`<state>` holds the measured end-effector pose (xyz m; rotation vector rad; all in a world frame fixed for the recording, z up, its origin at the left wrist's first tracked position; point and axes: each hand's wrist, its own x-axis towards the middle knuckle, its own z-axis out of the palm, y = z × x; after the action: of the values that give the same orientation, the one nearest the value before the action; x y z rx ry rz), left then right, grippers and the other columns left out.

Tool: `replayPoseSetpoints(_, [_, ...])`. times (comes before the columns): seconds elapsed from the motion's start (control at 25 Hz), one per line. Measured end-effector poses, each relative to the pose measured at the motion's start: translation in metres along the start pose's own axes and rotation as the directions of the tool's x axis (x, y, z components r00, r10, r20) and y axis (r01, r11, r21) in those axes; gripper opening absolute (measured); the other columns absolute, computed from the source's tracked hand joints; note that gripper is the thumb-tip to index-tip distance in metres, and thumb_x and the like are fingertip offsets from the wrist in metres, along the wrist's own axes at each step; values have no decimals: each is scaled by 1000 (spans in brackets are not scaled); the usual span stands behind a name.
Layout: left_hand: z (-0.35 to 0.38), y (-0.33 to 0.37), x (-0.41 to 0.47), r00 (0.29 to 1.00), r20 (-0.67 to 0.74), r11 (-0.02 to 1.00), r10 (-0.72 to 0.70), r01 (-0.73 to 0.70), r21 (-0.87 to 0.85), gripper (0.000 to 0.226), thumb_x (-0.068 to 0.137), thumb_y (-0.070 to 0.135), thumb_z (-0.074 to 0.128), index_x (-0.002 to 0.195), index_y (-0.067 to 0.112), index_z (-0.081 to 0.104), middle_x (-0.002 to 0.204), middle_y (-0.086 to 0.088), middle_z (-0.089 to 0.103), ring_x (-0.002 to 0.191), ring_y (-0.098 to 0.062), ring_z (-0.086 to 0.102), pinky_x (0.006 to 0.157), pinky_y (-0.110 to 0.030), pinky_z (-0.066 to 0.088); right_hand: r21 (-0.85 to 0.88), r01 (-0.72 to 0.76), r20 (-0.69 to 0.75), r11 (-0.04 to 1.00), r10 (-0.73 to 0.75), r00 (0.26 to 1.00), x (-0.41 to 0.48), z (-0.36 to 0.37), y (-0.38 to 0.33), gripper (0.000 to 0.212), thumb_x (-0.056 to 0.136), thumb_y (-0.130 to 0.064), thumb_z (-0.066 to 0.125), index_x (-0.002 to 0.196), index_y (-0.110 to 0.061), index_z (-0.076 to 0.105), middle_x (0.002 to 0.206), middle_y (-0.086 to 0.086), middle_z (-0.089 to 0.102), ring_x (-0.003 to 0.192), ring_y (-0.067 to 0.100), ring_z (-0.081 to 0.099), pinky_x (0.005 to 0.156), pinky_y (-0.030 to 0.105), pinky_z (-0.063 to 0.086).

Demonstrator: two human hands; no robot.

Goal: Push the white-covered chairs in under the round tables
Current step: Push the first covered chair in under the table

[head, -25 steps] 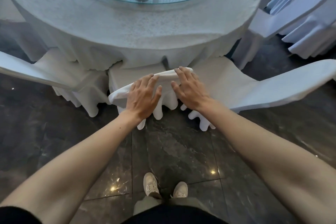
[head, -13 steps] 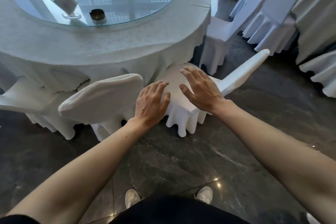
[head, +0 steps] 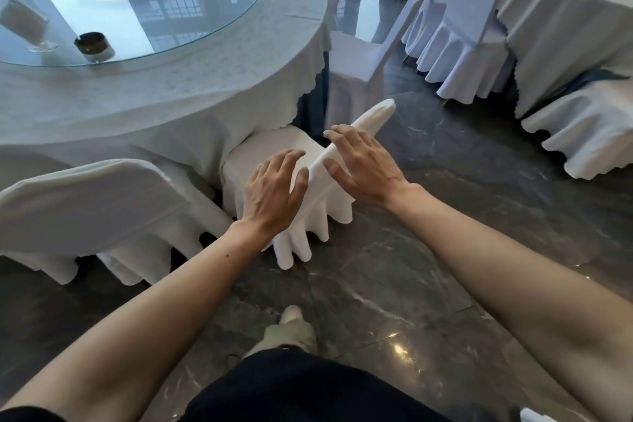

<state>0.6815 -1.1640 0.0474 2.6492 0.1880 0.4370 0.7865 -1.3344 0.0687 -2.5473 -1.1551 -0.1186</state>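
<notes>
While both hands hovered at its back, the white-covered chair (head: 337, 202) stood at the near right edge of the round desk (head: 212, 79), its seat partly tucked beneath the hanging cloth. The top rail of its back ran as a long, narrow ridge from near left to far right. The seat faced the desk and the pleated skirt reached down to the dark stone floor (head: 445, 223).

The left hand (head: 274, 192) lay on the seat side of that ridge, fingers spread and loosely straight, thumb close against the cover. The right hand (head: 363, 164) was on the outer side, fingers also spread and extended along the rail. Neither hand curled round the fabric, and whether the palms actually touched it could not be told.

A second covered chair (head: 92, 205) sat just beside it at the desk's near edge, back toward the person. A third chair (head: 356, 62) stood at the right edge. A dark ashtray (head: 93, 46) rested on the glass disc (head: 191, 10) on the desk.
</notes>
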Motion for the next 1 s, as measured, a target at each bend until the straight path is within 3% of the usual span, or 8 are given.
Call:
replayPoseSetpoints(0.28, [65,31,62,999,-46,1000,-28,29,6,50,97,45,27,130,16,51,130,-9,56,112,-28,56,89,-39,42,-17,70,27,997,-69,997,29,-9,96,57,98,-48,34,141,-12,41,144,12,44,133,30,40,111,47,33])
replayPoseSetpoints(0.48, [104,41,102,991,-45,992,-124,124,6,51,97,48,25,132,19,48,132,-9,55,110,-27,57,85,-39,43,-28,169,81,985,-167,983,65,-6,156,57,99,-47,33,141,-10,42,143,14,46,134,29,40,113,45,29])
replayPoseSetpoints(0.64, [121,46,109,976,-10,976,-219,219,5,52,98,50,20,131,21,49,125,-5,58,99,-21,59,73,-30,40,24,231,140,973,-232,963,82,9,185,58,99,-47,33,141,-8,43,142,16,47,133,31,41,113,45,29])
replayPoseSetpoints(0.88, [141,59,117,914,-61,913,-401,404,60,41,101,43,26,124,22,51,109,-5,63,82,-23,61,63,-30,35,55,391,252,919,-391,885,113,37,220,61,98,-52,30,139,-9,43,139,16,49,129,32,44,113,45,29])
replayPoseSetpoints(1.0, [150,69,127,872,-128,868,-473,486,104,37,101,41,27,119,21,53,95,-4,64,71,-16,52,61,-30,35,79,490,316,868,-488,814,131,45,235,62,98,-55,26,139,-11,43,139,14,49,130,30,44,114,45,29])
